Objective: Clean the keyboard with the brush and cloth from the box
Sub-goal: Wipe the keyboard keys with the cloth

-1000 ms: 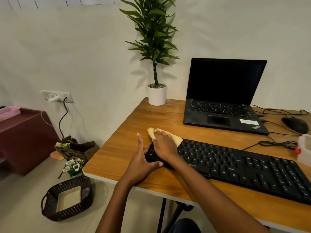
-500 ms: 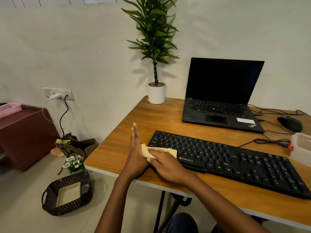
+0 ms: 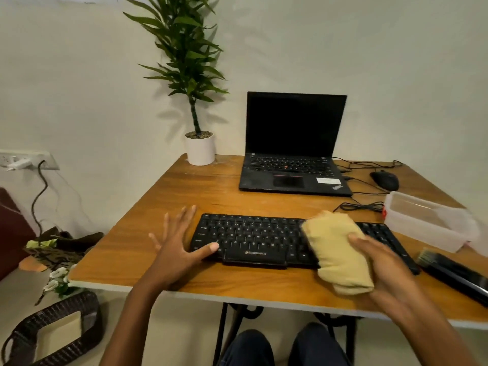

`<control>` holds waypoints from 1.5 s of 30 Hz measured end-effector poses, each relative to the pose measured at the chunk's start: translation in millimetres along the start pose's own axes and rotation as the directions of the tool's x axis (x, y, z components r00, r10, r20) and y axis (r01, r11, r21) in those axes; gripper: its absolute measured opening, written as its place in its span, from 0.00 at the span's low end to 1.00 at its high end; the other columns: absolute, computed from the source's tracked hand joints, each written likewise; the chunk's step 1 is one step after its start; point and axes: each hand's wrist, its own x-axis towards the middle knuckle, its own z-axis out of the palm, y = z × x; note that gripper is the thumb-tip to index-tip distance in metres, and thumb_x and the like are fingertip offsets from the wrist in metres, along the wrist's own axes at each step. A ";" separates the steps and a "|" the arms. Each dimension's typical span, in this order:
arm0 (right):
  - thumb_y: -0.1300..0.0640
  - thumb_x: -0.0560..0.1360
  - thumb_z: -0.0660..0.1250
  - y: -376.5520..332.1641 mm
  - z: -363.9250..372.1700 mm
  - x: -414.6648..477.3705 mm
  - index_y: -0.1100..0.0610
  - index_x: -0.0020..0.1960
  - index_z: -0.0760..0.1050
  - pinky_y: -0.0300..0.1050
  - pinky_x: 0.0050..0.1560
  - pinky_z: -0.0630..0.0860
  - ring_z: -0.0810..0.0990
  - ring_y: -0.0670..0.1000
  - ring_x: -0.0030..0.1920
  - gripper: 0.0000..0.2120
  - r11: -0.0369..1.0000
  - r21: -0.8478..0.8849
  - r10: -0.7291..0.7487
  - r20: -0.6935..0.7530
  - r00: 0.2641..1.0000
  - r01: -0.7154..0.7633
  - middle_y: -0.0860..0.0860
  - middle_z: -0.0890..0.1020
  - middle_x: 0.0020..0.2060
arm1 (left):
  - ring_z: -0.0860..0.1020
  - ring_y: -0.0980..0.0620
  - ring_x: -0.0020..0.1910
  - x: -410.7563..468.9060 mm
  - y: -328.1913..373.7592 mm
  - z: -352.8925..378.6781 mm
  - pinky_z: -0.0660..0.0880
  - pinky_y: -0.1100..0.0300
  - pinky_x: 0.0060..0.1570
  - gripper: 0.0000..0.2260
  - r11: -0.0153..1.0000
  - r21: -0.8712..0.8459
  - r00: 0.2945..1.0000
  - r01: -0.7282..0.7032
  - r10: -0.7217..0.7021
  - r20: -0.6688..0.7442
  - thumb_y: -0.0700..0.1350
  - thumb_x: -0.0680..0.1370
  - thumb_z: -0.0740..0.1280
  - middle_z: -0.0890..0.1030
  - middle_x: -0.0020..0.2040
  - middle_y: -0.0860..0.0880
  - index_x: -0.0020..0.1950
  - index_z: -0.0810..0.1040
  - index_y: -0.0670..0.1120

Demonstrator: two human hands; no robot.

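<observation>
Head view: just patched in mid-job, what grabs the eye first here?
The folded yellow cloth stands out, held in the right hand over the right half of the black keyboard at the desk's near edge. The left hand is spread flat at the keyboard's left end, thumb on its corner. The brush lies at the far right, before the clear plastic box.

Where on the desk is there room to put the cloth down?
Bare wood lies between the plant pot, laptop and keyboard, and along the front edge. The right side is crowded: box, brush, mouse, cables.
</observation>
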 end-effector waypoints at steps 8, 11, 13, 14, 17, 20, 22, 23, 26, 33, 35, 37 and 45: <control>0.63 0.74 0.60 -15.3 -66.1 11.4 0.57 0.68 0.68 0.58 0.36 0.78 0.82 0.58 0.45 0.22 0.891 0.452 0.072 -0.205 0.976 0.029 0.58 0.79 0.54 | 0.35 0.50 0.75 57.3 124.7 89.9 0.22 0.36 0.61 0.49 0.854 0.309 0.786 -0.418 0.169 0.595 0.66 0.68 0.68 0.41 0.78 0.53 0.78 0.43 0.53; 0.61 0.76 0.59 -25.6 -68.3 21.5 0.55 0.67 0.69 0.48 0.31 0.74 0.77 0.55 0.45 0.19 0.899 0.421 0.012 -0.306 0.952 0.124 0.56 0.77 0.54 | 0.33 0.44 0.75 77.7 146.0 112.6 0.22 0.32 0.59 0.55 0.775 0.414 0.736 -0.477 0.094 0.670 0.66 0.66 0.71 0.38 0.78 0.49 0.78 0.38 0.50; 0.60 0.76 0.61 -36.9 -66.2 27.1 0.53 0.57 0.74 0.49 0.37 0.75 0.78 0.52 0.45 0.11 0.912 0.325 -0.089 -0.437 0.895 0.249 0.54 0.79 0.52 | 0.34 0.43 0.75 86.0 148.9 115.0 0.23 0.31 0.59 0.56 0.749 0.463 0.713 -0.475 0.019 0.701 0.67 0.66 0.71 0.39 0.78 0.48 0.77 0.36 0.49; 0.60 0.77 0.61 -43.7 -62.8 28.6 0.52 0.53 0.75 0.48 0.42 0.76 0.78 0.51 0.46 0.08 0.918 0.233 -0.170 -0.500 0.849 0.321 0.52 0.79 0.50 | 0.37 0.44 0.76 88.5 148.3 113.2 0.25 0.31 0.60 0.56 0.744 0.475 0.707 -0.470 -0.005 0.708 0.67 0.66 0.71 0.40 0.78 0.48 0.77 0.37 0.48; 0.59 0.79 0.58 -59.0 -47.7 36.6 0.55 0.57 0.75 0.41 0.42 0.74 0.77 0.49 0.45 0.10 0.863 -0.173 -0.491 -0.508 0.708 0.474 0.50 0.77 0.46 | 0.42 0.46 0.77 90.5 142.4 104.8 0.30 0.31 0.65 0.54 0.742 0.483 0.701 -0.465 -0.024 0.713 0.67 0.67 0.71 0.44 0.79 0.49 0.78 0.39 0.48; 0.60 0.80 0.56 -52.4 -32.1 61.0 0.58 0.66 0.70 0.37 0.33 0.69 0.73 0.45 0.37 0.15 0.603 -0.653 -0.708 -0.172 0.685 0.459 0.53 0.77 0.47 | 0.42 0.47 0.77 89.5 137.3 97.6 0.29 0.32 0.65 0.54 0.745 0.480 0.698 -0.463 -0.028 0.716 0.66 0.66 0.71 0.44 0.79 0.49 0.78 0.41 0.48; 0.61 0.79 0.57 -33.6 -24.9 82.0 0.58 0.66 0.70 0.41 0.45 0.74 0.75 0.48 0.46 0.16 0.235 -0.884 -0.601 0.194 0.775 0.404 0.54 0.77 0.54 | 0.42 0.47 0.77 89.5 133.4 92.8 0.27 0.33 0.64 0.54 0.747 0.481 0.700 -0.460 -0.028 0.714 0.66 0.67 0.71 0.44 0.79 0.50 0.78 0.41 0.48; 0.61 0.79 0.58 -22.5 -22.0 89.9 0.57 0.66 0.70 0.42 0.53 0.73 0.74 0.49 0.54 0.16 0.063 -0.921 -0.474 0.312 0.823 0.385 0.53 0.75 0.59 | 0.41 0.48 0.77 89.9 131.2 90.7 0.26 0.34 0.64 0.53 0.741 0.486 0.703 -0.463 -0.027 0.710 0.66 0.67 0.71 0.44 0.79 0.50 0.78 0.41 0.49; 0.57 0.79 0.56 -2.1 -13.6 99.7 0.56 0.65 0.71 0.43 0.58 0.70 0.70 0.50 0.60 0.16 -0.206 -0.922 -0.354 0.383 0.853 0.329 0.52 0.73 0.61 | 0.41 0.48 0.77 91.4 123.7 88.4 0.25 0.33 0.63 0.53 0.725 0.501 0.722 -0.473 -0.007 0.692 0.67 0.67 0.70 0.43 0.78 0.50 0.78 0.42 0.48; 0.57 0.79 0.55 17.5 26.4 111.0 0.59 0.59 0.73 0.42 0.53 0.66 0.70 0.51 0.54 0.14 -0.155 -0.892 -0.436 0.447 0.781 0.425 0.53 0.74 0.55 | 0.49 0.48 0.76 91.2 118.6 95.6 0.28 0.33 0.64 0.54 0.720 0.469 0.744 -0.511 0.097 0.662 0.69 0.63 0.71 0.50 0.78 0.50 0.78 0.47 0.47; 0.57 0.79 0.56 16.5 27.9 111.4 0.59 0.59 0.73 0.43 0.52 0.65 0.70 0.51 0.54 0.13 -0.133 -0.871 -0.412 0.483 0.773 0.473 0.53 0.75 0.54 | 0.50 0.48 0.76 91.4 117.5 93.5 0.28 0.32 0.64 0.54 0.731 0.464 0.745 -0.500 0.091 0.660 0.69 0.64 0.71 0.51 0.78 0.50 0.78 0.47 0.48; 0.57 0.78 0.56 6.5 16.2 111.0 0.58 0.60 0.72 0.42 0.52 0.65 0.70 0.50 0.55 0.13 -0.133 -0.863 -0.361 0.499 0.788 0.487 0.53 0.75 0.55 | 0.47 0.47 0.76 91.6 117.4 90.0 0.29 0.33 0.65 0.55 0.724 0.485 0.745 -0.491 0.061 0.664 0.69 0.64 0.70 0.49 0.78 0.49 0.78 0.42 0.47; 0.56 0.78 0.57 2.6 10.5 113.9 0.57 0.60 0.74 0.40 0.50 0.67 0.73 0.49 0.53 0.13 -0.169 -0.915 -0.438 0.402 0.804 0.365 0.52 0.77 0.54 | 0.44 0.48 0.77 90.0 116.8 92.6 0.24 0.34 0.62 0.56 0.715 0.500 0.756 -0.489 0.061 0.652 0.70 0.65 0.69 0.46 0.79 0.48 0.78 0.39 0.46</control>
